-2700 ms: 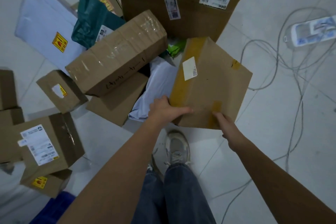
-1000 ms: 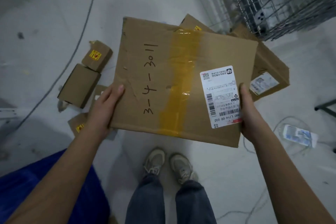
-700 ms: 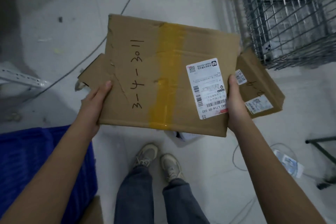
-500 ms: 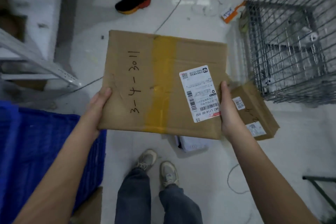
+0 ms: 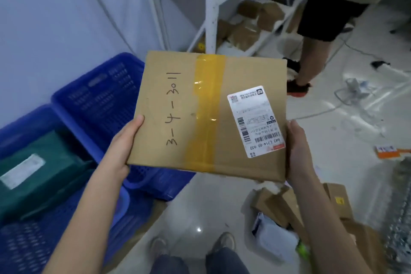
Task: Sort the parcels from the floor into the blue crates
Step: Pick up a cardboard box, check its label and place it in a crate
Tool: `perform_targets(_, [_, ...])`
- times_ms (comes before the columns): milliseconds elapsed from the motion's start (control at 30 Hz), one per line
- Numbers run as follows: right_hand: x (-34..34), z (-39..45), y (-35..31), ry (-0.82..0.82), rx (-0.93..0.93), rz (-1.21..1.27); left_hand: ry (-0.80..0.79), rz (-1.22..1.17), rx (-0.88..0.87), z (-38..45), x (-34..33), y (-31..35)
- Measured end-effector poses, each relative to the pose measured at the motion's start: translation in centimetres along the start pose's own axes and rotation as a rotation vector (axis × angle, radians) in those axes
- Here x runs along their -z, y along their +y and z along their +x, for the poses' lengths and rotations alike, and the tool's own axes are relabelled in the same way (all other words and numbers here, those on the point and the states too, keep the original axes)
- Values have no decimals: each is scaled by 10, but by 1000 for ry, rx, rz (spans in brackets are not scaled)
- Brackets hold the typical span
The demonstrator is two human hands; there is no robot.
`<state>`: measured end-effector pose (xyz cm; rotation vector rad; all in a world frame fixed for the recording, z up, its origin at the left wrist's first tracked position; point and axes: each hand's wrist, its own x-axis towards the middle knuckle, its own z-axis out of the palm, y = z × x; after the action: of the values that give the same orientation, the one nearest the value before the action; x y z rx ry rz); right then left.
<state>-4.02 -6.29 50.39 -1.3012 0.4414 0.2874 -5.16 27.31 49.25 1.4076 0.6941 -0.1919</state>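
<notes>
Fingers (image 5: 137,120) of my left hand (image 5: 121,149) and right hand (image 5: 297,151) grasp the flat parcel (image 5: 206,115), long axis crosswise, partly over the blue crate (image 5: 97,95).

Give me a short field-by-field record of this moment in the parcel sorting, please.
held item: flat cardboard parcel, marked "3-4-3011", yellow tape, white shipping label
left hand: grips the parcel's left edge
right hand: grips the parcel's right edge
nearer blue crate: holds a green parcel
farther blue crate: contents partly hidden by the parcel
floor, lower right: loose cardboard boxes
background: white shelving, another person's leg
</notes>
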Motion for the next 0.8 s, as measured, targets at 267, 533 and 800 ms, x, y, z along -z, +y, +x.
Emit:
perform_targets(267, [-182, -22, 40, -238, -51, -233, 320, -239, 66, -59, 189, -18])
perform_targets(533, [-340, -43, 106, -329, -2, -494, 544, -379, 80, -97, 338, -44])
perform_targets(800, [-421, -49, 136, -534, 14, -618, 712, -426, 36, -110, 410, -65])
